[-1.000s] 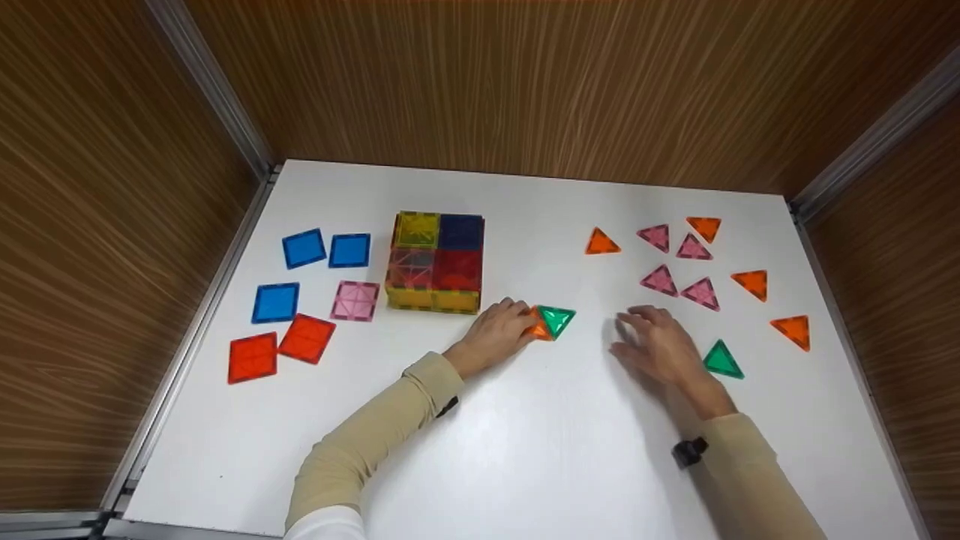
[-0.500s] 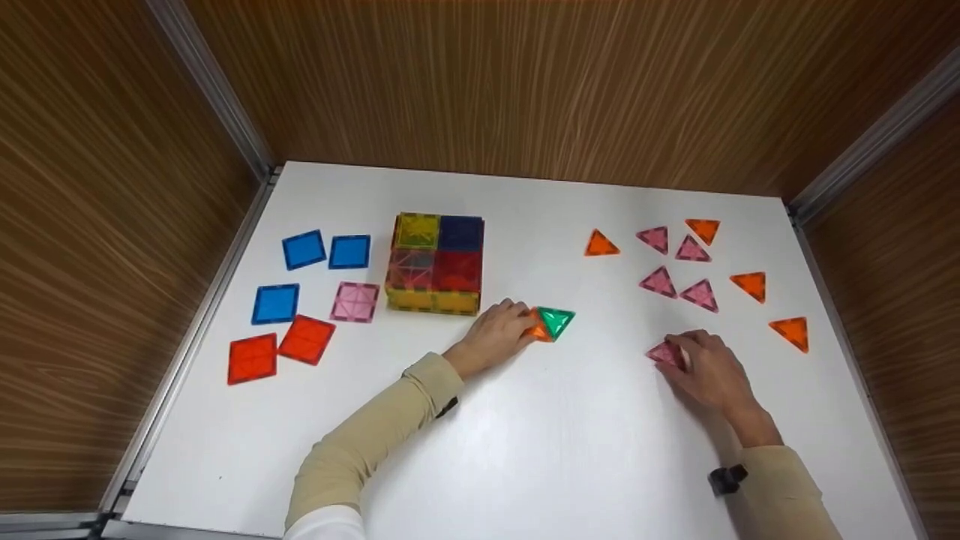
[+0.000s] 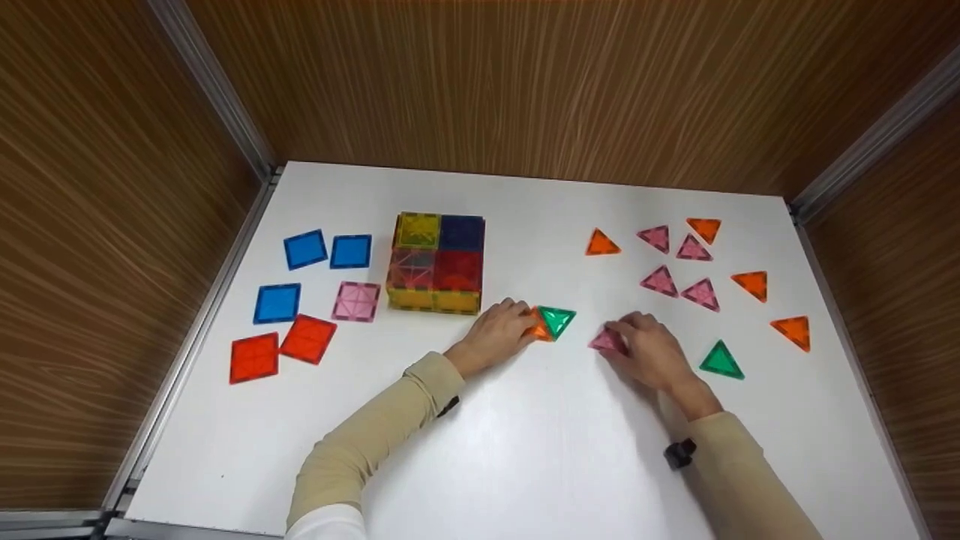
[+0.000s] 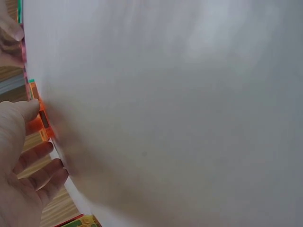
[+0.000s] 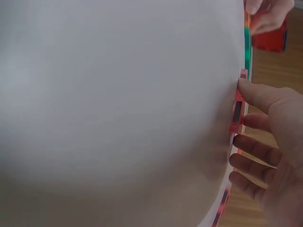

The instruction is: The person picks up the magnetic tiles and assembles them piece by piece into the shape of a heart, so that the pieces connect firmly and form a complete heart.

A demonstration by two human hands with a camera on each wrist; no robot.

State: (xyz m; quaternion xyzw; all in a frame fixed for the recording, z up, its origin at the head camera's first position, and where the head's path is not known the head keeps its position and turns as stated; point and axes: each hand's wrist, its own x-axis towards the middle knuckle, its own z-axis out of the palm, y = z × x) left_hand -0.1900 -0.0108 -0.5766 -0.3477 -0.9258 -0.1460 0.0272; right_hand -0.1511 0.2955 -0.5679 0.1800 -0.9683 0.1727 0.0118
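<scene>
My left hand (image 3: pixel 491 337) rests on the table and pinches an orange triangular magnetic tile (image 3: pixel 539 330) between thumb and index finger. A green triangular tile (image 3: pixel 557 321) lies edge to edge with that orange one, on its right. To the right of the pair, my right hand (image 3: pixel 652 356) holds a pink triangular tile (image 3: pixel 605 340) between thumb and index finger, a small gap away from the green one. In the right wrist view the thumb presses the near edge of the pink tile (image 5: pixel 237 111); the other fingers are spread.
A block of stacked square tiles (image 3: pixel 435 262) stands left of centre. Blue squares (image 3: pixel 277 303), red squares (image 3: pixel 253 358) and a pink square (image 3: pixel 356 301) lie farther left. Several pink triangles (image 3: pixel 700 294) and orange triangles (image 3: pixel 793 331) lie at right, with a green triangle (image 3: pixel 722 360) near my right wrist.
My right hand went right and nearer the table's front, took hold of a pink triangle, and came back left with it towards the green tile. The left hand has stayed in place.
</scene>
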